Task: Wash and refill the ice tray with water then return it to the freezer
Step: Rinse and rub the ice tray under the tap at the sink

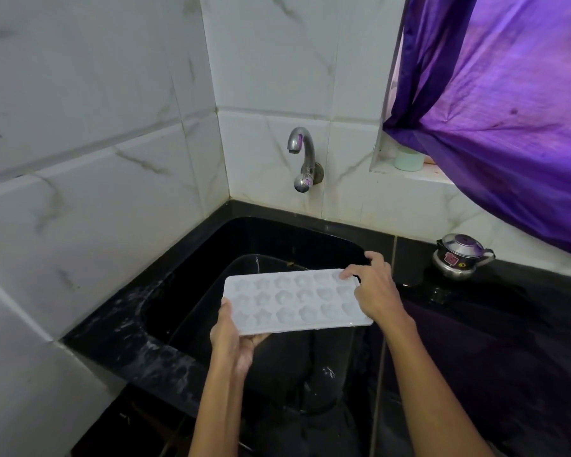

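as no water runs from the curved chrome wall tap, a person holds a white plastic ice tray with star and heart moulds level over the black stone sink, left hand gripping its near corner, right hand clasping the far end. washing seems about to begin; next the tap knob needs turning. a small steel kettle sits well aside, nothing obstructing.

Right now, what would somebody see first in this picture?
Probably the white ice tray with star-shaped cups, held by both hands over the black sink in the middle. Next, the bright purple curtain hanging at the upper right, and the shiny metal tap on the tiled wall above the sink.
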`<action>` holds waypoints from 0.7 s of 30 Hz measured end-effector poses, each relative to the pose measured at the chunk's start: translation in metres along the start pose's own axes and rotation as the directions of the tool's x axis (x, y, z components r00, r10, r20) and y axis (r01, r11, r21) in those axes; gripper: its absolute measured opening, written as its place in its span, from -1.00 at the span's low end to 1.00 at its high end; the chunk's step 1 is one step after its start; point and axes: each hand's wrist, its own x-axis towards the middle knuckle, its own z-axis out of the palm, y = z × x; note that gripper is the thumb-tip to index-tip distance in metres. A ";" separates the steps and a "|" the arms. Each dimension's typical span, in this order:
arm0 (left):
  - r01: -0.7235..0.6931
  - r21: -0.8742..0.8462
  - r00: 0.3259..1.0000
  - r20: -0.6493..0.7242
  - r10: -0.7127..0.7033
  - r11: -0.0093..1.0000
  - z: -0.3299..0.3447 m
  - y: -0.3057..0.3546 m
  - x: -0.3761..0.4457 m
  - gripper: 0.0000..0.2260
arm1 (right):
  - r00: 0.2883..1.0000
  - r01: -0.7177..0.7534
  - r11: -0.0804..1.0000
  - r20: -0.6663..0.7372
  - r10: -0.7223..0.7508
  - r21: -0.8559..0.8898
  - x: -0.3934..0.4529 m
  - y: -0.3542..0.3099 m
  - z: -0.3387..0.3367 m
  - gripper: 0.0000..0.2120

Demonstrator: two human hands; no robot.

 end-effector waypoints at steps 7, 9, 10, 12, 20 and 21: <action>-0.011 0.002 1.000 -0.019 0.011 1.000 -0.002 0.002 0.002 -0.72 | 0.998 0.060 0.996 0.020 -0.059 -0.073 0.001 -0.003 0.010 -0.47; -0.009 0.000 1.000 -0.021 0.009 1.000 -0.003 0.001 0.003 -0.72 | 0.998 0.068 0.995 0.003 -0.068 -0.079 0.001 -0.003 0.012 -0.51; -0.007 0.002 1.000 -0.021 0.007 1.000 -0.003 0.001 0.004 -0.72 | 0.998 0.065 0.994 -0.005 -0.065 -0.084 0.001 -0.002 0.014 -0.52; -0.005 0.007 1.000 -0.017 0.005 1.000 -0.004 0.000 0.005 -0.71 | 0.999 0.050 0.996 -0.017 -0.052 -0.079 0.001 -0.002 0.017 -0.53; 0.001 0.030 1.000 -0.028 0.000 1.000 -0.003 -0.003 0.010 -0.69 | 0.998 0.058 0.996 -0.021 -0.060 -0.074 0.000 0.001 0.020 -0.55; 0.003 0.033 1.000 -0.026 -0.002 0.999 -0.002 -0.005 0.011 -0.69 | 0.998 0.049 0.997 -0.024 -0.051 -0.067 -0.001 0.002 0.020 -0.57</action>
